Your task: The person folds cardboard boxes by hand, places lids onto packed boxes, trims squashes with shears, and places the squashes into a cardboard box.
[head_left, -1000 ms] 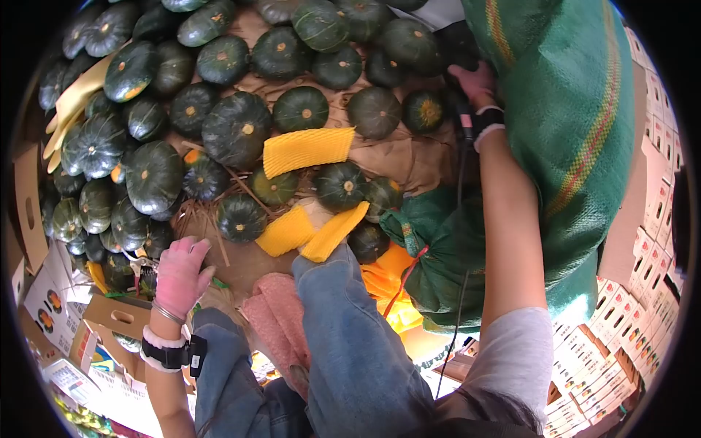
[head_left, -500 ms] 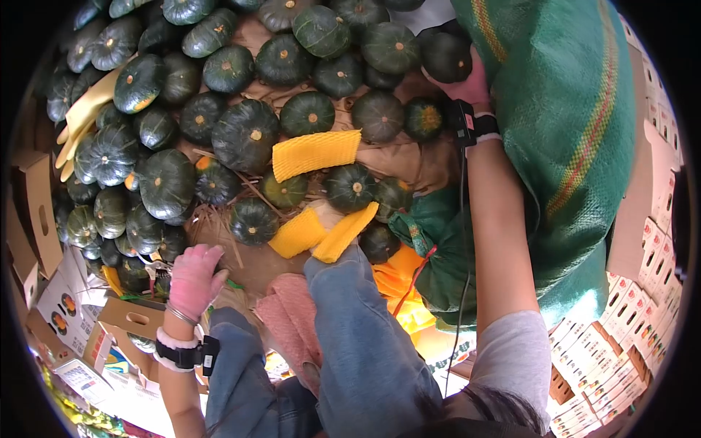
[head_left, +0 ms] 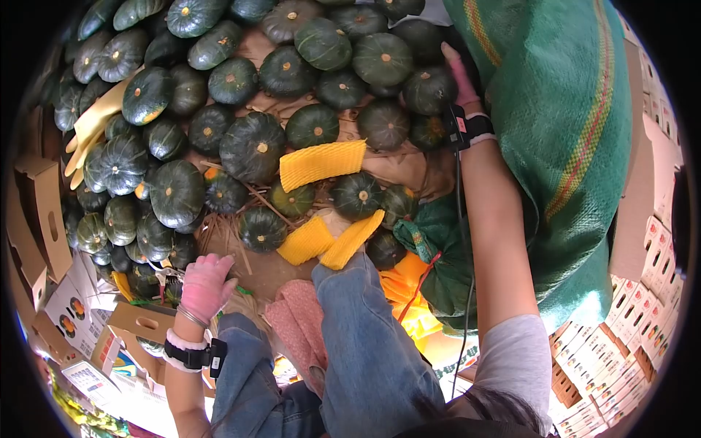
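Note:
My left hand (head_left: 207, 285), in a pink glove, hovers above my left knee. Its fingers are loosely bent, the thumb stands apart, and nothing shows in it. My right hand (head_left: 461, 79), also gloved in pink, reaches far forward between a dark green squash (head_left: 429, 90) and the big green woven sack (head_left: 562, 131). One digit stretches out past the squash; the other fingers are partly hidden. Many similar squashes lie around, among them one with a pale stem (head_left: 261, 148). Yellow foam net sleeves (head_left: 323, 165) lie on and between the squashes near my right knee.
Stacked printed cartons (head_left: 628, 343) stand at the right. Open cardboard boxes (head_left: 139, 321) are at the lower left. A pale yellow glove (head_left: 98, 120) lies among the left squashes. The tied sack neck (head_left: 416, 241) and a black cable (head_left: 469, 292) sit near my right arm.
The dark squash at my right hand has come down to rest beside the other squashes, and the hand has opened next to it. The left hand has barely moved; the view has shifted slightly.

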A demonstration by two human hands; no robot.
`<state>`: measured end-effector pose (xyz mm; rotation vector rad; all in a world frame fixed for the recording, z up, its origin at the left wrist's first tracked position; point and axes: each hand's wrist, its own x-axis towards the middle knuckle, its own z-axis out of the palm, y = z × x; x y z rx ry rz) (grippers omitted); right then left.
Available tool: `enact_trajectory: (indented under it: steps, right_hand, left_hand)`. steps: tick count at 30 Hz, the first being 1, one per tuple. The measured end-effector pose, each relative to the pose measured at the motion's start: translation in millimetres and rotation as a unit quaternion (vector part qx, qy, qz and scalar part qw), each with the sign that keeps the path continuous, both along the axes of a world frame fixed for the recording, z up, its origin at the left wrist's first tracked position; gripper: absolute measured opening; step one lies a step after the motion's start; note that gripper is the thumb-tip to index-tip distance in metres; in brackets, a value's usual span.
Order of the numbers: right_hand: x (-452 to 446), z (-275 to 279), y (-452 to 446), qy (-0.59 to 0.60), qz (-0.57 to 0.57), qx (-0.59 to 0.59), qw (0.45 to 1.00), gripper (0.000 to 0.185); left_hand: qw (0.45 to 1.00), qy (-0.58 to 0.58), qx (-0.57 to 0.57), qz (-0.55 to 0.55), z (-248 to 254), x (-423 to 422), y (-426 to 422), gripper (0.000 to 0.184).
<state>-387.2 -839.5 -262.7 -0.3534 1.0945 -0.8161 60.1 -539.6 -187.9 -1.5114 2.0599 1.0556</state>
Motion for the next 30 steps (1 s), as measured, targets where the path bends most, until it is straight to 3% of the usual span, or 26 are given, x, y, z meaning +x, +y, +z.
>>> enact_trajectory:
  steps: [5, 6, 8, 9, 10, 11, 13, 14, 15, 16, 18, 20, 21, 24, 30]
  right_hand:
    - [8, -5, -4, 0.053, 0.072, -0.130, 0.987, 0.058]
    - [25, 1, 2, -0.015, 0.075, -0.165, 0.983, 0.058]
    - [82, 36, 22, 0.194, 0.103, -0.255, 0.942, 0.057]
    - [101, 35, 32, 0.062, 0.036, -0.339, 0.938, 0.062]
    - [104, 41, 36, -0.085, 0.047, -0.290, 0.952, 0.067]
    - [105, 47, 40, -0.133, 0.095, -0.306, 0.938, 0.067]
    - [96, 61, 54, -0.114, 0.260, -0.212, 0.935, 0.062]
    - [86, 66, 53, -0.026, 0.327, -0.183, 0.927, 0.054]
    - [74, 65, 49, 0.104, 0.329, -0.189, 0.919, 0.049]
    - [51, 60, 43, 0.160, 0.274, -0.196, 0.928, 0.047]
    - [-44, 31, 26, 0.166, 0.190, -0.184, 0.950, 0.052]
    - [-84, 96, 9, 0.323, 0.122, -0.085, 0.935, 0.068]
    - [-89, 121, 4, 0.395, 0.062, -0.026, 0.916, 0.074]
    - [-112, 143, 2, 0.593, 0.066, -0.109, 0.795, 0.079]
    - [-132, 144, -5, 0.648, 0.042, -0.184, 0.738, 0.071]
  left_hand:
    - [1.000, 0.000, 0.008, -0.020, 1, -9, -6, 0.044]
    - [1.000, -0.001, 0.001, -0.025, 0, -10, -6, 0.043]
    - [0.999, 0.002, -0.017, -0.035, -3, -13, -7, 0.041]
    - [0.999, 0.010, -0.013, -0.030, -2, -15, -8, 0.042]
    - [1.000, 0.017, -0.009, -0.024, 0, -16, -11, 0.042]
    - [1.000, 0.023, -0.006, -0.016, 1, -17, -14, 0.043]
    - [0.999, 0.030, -0.013, -0.009, 3, -20, -18, 0.043]
    - [0.999, 0.034, -0.014, -0.004, 3, -20, -18, 0.043]
    - [0.999, 0.036, -0.020, 0.000, 4, -19, -18, 0.043]
    - [0.999, 0.039, -0.026, 0.005, 4, -18, -17, 0.043]
    - [0.998, 0.039, -0.036, 0.015, 5, -17, -16, 0.042]
    - [0.998, 0.037, -0.044, 0.009, 4, -13, -11, 0.043]
    - [0.998, 0.037, -0.051, 0.004, 3, -11, -10, 0.043]
    - [0.999, 0.033, -0.029, 0.021, 3, -8, -14, 0.042]
    - [0.998, 0.037, -0.045, 0.030, 7, -5, -14, 0.042]
